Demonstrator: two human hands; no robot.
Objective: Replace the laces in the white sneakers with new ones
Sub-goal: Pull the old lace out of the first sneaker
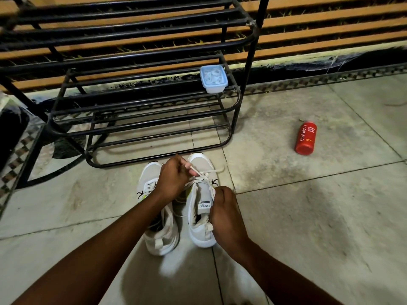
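Note:
Two white sneakers stand side by side on the floor, toes pointing away from me. My left hand (174, 179) reaches across the left sneaker (154, 216) and pinches the white lace (204, 175) of the right sneaker (199, 225) above its eyelets. My right hand (224, 210) grips the right sneaker's collar at its right side. The left sneaker's lace looks loose. A small blue-rimmed plastic box (213, 78) with white laces inside sits on the rack's middle shelf.
A black metal shoe rack (143, 119) stands just beyond the sneakers, against a slatted wall. A red body wash bottle (305, 138) lies on the tiled floor to the right. A dark object sits at the far left edge.

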